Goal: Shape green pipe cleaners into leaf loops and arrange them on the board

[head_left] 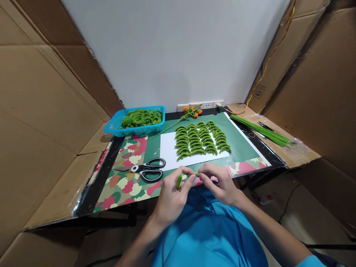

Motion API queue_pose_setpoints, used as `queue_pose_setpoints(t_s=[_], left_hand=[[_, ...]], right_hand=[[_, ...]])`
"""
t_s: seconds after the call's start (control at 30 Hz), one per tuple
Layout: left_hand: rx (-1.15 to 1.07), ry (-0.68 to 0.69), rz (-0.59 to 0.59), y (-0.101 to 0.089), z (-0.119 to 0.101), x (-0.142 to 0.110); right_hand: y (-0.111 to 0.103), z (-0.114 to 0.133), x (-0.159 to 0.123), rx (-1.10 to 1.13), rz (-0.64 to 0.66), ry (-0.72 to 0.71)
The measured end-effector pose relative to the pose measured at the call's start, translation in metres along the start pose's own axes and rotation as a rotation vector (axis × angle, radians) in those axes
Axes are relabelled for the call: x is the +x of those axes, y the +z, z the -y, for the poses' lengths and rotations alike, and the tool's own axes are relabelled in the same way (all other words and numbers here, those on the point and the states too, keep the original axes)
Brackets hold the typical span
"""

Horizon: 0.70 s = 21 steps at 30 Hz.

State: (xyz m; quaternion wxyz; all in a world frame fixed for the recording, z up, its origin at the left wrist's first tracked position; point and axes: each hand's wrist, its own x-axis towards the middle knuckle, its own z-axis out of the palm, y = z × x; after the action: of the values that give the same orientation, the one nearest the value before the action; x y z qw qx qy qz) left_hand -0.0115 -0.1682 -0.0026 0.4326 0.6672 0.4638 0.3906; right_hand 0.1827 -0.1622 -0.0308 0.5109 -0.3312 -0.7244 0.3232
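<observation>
Together, the left hand (172,193) and right hand (221,183) pinch a fuzzy green strip (197,174) near the white sheet (167,150).

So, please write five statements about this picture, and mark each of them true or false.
1. The left hand and the right hand both pinch green fuzzy material. True.
2. The scissors lie inside the blue basket. False: the scissors lie outside the blue basket, partly on the patterned sheet.
3. The green curved pieces are laid out in four columns. True.
4. The bundle of long green stems lies at the left of the picture. False: the bundle of long green stems lies at the right.
5. Orange pieces lie near the wall sockets. True.
</observation>
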Motion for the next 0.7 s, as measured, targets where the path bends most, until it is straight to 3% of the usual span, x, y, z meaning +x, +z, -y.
queue_pose_setpoints(t_s=[0.4, 0.7], left_hand=[[-0.094, 0.007, -0.026, 0.001, -0.019, 0.002], [-0.08, 0.043, -0.085, 0.007, -0.01, -0.005]], right_hand=[[0.001, 0.006, 0.006, 0.29, 0.002, 0.202], [0.011, 0.002, 0.001, 0.551, -0.015, 0.261]])
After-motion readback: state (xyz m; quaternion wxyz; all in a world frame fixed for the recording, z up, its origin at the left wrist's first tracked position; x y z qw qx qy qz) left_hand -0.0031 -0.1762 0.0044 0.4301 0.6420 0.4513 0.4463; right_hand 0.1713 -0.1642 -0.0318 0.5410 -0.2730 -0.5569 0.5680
